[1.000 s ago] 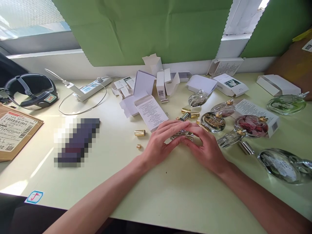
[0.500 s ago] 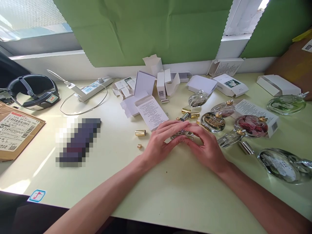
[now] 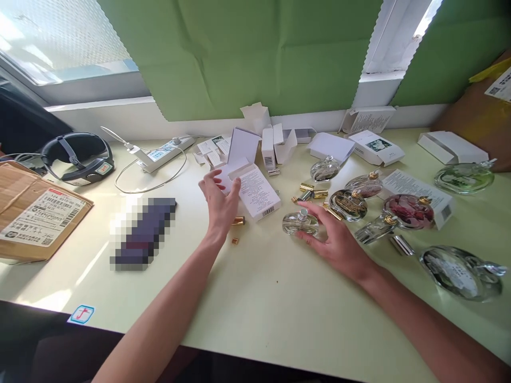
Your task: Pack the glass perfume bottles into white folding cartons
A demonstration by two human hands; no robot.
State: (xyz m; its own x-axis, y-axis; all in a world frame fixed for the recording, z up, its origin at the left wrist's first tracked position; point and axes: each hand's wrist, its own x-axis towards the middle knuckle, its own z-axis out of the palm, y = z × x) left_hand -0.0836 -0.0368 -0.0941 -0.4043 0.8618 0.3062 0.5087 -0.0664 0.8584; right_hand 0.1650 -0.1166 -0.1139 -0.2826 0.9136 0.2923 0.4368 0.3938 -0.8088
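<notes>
We find the right hand (image 3: pixel 339 243) holding a glass bottle (image 3: pixel 291 223) on the table (image 3: pixel 275 314); the left hand (image 3: pixel 221 206), loosely spread, seemingly empty, is near a white box (image 3: pixel 261 194). We judge this steadying; the next move calls for a firm hold.

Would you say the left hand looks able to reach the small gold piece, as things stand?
Probably yes: the left hand appears empty, and the small gold piece lies uncovered close by on the table, though the hand may need to draw back.
</notes>
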